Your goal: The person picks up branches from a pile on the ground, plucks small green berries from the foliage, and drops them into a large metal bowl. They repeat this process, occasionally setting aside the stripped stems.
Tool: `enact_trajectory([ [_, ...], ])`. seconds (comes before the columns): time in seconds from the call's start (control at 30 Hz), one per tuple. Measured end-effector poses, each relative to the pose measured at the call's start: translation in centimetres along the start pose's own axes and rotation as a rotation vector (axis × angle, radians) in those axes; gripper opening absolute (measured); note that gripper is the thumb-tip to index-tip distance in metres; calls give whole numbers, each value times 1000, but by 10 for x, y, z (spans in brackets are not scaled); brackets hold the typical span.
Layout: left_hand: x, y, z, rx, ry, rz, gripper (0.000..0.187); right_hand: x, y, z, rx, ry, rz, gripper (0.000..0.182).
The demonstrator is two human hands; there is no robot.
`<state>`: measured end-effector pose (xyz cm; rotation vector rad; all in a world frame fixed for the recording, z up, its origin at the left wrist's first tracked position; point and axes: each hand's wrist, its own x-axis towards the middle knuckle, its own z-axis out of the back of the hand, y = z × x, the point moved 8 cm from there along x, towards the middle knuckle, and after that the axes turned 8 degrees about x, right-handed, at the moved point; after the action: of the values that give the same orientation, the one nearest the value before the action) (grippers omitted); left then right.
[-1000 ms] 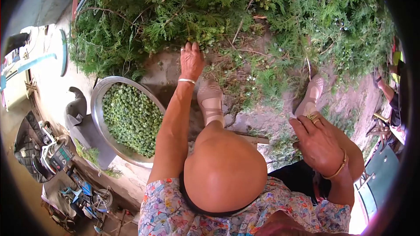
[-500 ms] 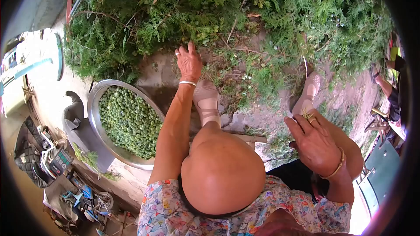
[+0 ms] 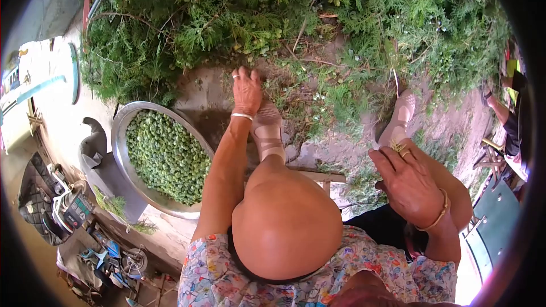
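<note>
My left hand is low over the ground beside my shoe, just short of the heap of cut evergreen branches. Its fingers curl down, and whatever they may hold is hidden beneath them. My right hand rests near my other knee, fingers bent together, with a small green sprig poking out between them. To the left of my left arm stands a wide metal basin filled with small green cones or berries.
A grey chair-like piece sits against the basin's left side. Farther left are a scooter and a small blue bike. Another person's arm shows at the right edge, above a green folding chair. Loose leaf bits litter the ground.
My left hand has drawn back slightly from the branches toward me, and its fingers are more curled. My right hand stays almost where it was.
</note>
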<state>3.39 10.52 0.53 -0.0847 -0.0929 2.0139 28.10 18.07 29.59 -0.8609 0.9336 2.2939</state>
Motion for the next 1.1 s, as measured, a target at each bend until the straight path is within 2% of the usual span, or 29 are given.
enact_trajectory([
  [0.07,1,25,-10,-58,132,180,31,0,0,0,15,2,-1,52],
  [0.1,2,35,-3,-40,79,261,28,-1,0,0,5,1,-9,52],
  [0.13,2,43,-2,-38,77,260,28,-1,-1,0,-6,-1,-17,53],
  [0.2,1,71,-6,-440,40,359,21,-2,-2,2,-24,-10,-7,53],
  [0.23,-7,86,-27,-815,146,607,20,-2,-1,2,-41,-11,0,52],
  [0.27,-11,94,-28,-814,147,606,20,-2,-2,2,-40,-12,0,52],
  [0.33,-30,91,-24,-1761,50,928,22,-3,-2,1,-28,-9,1,52],
  [0.37,-31,83,-15,-1986,16,926,22,-3,-1,1,-26,-8,1,52],
  [0.4,-31,80,-6,-1985,17,928,22,-3,-1,1,-14,-8,0,52],
  [0.47,-30,62,2,-2131,149,948,19,-2,0,0,-4,-4,-1,52],
  [0.5,-25,58,1,-2133,148,953,19,-2,-1,0,13,0,-5,52],
  [0.57,-7,58,-10,-1651,234,921,22,-1,-2,-1,30,6,-14,51],
  [0.6,3,53,-21,-1653,237,922,22,-1,-1,0,11,8,-11,51],
  [0.67,39,43,-12,-781,130,441,25,0,-2,0,-8,5,-11,52],
  [0.7,44,36,-12,-782,131,438,25,0,-2,1,1,7,-17,52],
  [0.77,57,12,1,-214,98,182,23,0,-3,2,10,9,-26,52],
  [0.93,50,30,1,-133,87,320,17,1,-2,1,-7,9,-13,51],
  [1.0,44,33,-1,-317,98,203,19,0,-2,0,-4,14,-10,51],
  [1.03,38,34,0,-446,30,190,21,0,-2,0,-4,15,-7,51],
  [1.1,24,17,-7,-458,52,141,19,-1,-2,1,-12,10,-7,51],
])
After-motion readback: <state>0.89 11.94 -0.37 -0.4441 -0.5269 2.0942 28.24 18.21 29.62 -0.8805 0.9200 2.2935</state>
